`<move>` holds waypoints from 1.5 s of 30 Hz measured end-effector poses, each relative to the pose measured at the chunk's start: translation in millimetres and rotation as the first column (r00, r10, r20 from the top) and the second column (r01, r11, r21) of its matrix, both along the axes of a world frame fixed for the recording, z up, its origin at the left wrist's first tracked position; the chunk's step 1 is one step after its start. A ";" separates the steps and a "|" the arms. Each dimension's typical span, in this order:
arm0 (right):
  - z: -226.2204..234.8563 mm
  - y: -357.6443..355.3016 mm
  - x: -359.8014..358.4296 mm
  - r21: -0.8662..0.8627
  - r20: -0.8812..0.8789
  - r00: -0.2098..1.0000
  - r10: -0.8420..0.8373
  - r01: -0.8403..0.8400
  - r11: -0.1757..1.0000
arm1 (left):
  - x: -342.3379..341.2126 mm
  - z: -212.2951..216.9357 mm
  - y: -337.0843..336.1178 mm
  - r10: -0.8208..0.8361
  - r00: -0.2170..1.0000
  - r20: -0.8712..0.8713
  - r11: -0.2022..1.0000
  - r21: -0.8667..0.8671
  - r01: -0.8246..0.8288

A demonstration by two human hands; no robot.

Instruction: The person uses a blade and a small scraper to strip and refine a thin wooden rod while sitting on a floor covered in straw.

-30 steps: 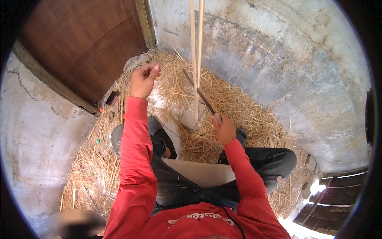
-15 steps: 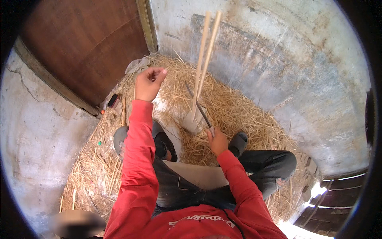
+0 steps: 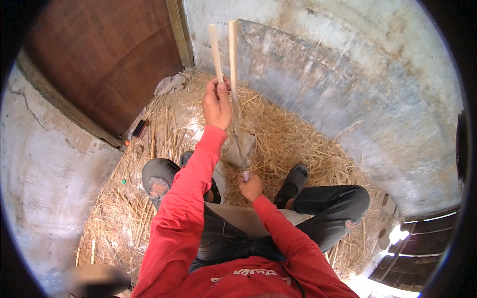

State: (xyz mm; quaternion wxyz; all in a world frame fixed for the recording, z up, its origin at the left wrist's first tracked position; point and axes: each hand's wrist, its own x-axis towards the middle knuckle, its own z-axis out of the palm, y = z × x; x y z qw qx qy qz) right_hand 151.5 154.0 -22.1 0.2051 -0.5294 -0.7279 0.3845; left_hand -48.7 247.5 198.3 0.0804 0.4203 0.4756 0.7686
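Two pale wooden strips (image 3: 233,59) rise side by side, spread apart at their tops and close together lower down. My left hand (image 3: 217,105) is closed around the left strip partway up, and the other strip passes just right of its fingers. My right hand (image 3: 250,187) grips the handle of a long, narrow-bladed knife (image 3: 241,151), whose blade points up and away toward the strips' lower part. Whether the blade sits between the strips cannot be made out. Under the blade, a pale block (image 3: 252,145) rests on the straw.
Loose straw (image 3: 283,134) covers the floor around my feet. A stained wall (image 3: 348,74) curves along the right, and a brown door panel (image 3: 104,59) stands at the far left. A small dark object (image 3: 139,129) lies near the door frame. My sandalled foot (image 3: 293,184) is right of the knife.
My left hand has moved right and closed on the left strip. The strips have shifted left and spread wider at their tops. My right hand and the knife have moved left and nearer.
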 end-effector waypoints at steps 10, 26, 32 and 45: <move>-21.5 2.6 -3.8 -0.236 -0.154 0.986 0.060 -0.096 0.967 | -13.3 -8.0 9.5 0.279 0.959 0.060 0.954 -0.135 -0.269; 25.7 17.6 -7.0 0.095 -0.049 0.994 0.094 -0.089 0.991 | -36.2 -10.5 21.7 0.102 0.989 0.110 0.995 -0.027 -0.100; -40.4 27.5 -1.7 -0.116 0.159 0.984 -0.080 0.099 0.988 | -13.1 -8.3 18.0 0.017 0.991 0.131 1.000 0.003 -0.017; -117.9 28.4 12.5 -0.710 -0.172 0.970 -0.171 -0.002 0.705 | -14.7 -12.2 28.1 0.007 0.997 0.071 0.997 -0.074 -0.002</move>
